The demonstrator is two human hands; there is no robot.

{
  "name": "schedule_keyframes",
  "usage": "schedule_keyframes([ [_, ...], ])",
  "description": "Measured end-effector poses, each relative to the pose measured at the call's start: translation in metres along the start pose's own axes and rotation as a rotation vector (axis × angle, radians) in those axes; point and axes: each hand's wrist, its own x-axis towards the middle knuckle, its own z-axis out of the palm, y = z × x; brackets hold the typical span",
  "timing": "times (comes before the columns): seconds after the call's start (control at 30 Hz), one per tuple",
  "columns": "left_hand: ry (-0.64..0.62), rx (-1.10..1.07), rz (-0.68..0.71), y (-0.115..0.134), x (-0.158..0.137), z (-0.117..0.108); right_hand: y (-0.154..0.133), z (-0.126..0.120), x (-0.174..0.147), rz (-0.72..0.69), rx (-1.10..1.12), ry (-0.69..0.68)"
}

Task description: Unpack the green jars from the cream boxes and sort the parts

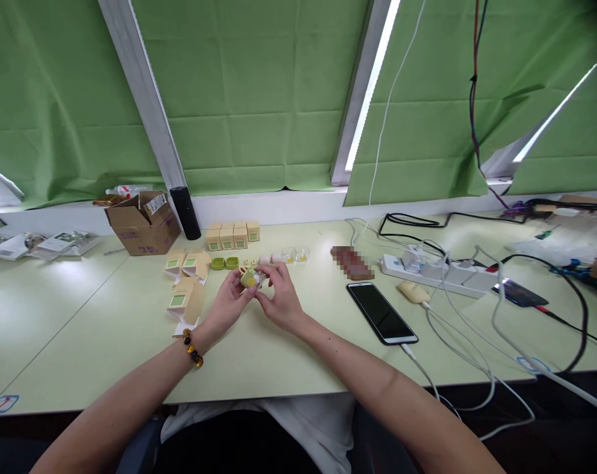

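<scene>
The left hand (229, 303) and right hand (284, 301) hold a small green thing (249, 278). Their fingers (273, 271) grip it.

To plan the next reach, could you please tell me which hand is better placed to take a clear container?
Probably the right hand: it is nearer the clear containers, while the left hand is farther left. Both hold the small green item, so the right would need to let go.
</scene>
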Motion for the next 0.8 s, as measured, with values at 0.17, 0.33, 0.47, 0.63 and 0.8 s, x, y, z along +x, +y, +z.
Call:
schedule_keyframes([
  [0.17, 0.045, -0.041, -0.013, 0.0022, 0.0002, -0.0035, -0.0033, -0.0027, 0.0004, -0.057, 0.039, -0.071],
  [0.33, 0.115, 0.083, 0.012, -0.0032, 0.0034, -0.0092, -0.0053, -0.0080, 0.0053, -0.013, 0.124, -0.014],
  [0.47, 0.117, 0.262, 0.012, -0.0061, 0.0030, -0.0100, -0.0008, -0.0064, 0.0061, 0.034, 0.120, 0.008],
  [0.63, 0.104, 0.513, 0.147, -0.0034, -0.0023, -0.0074, 0.0022, -0.0040, 0.0037, 0.001, 0.067, -0.018],
  [0.8, 0.085, 0.633, 0.242, -0.0005, -0.0055, -0.0067, -0.0016, -0.0049, 0.0028, -0.056, 0.018, -0.017],
])
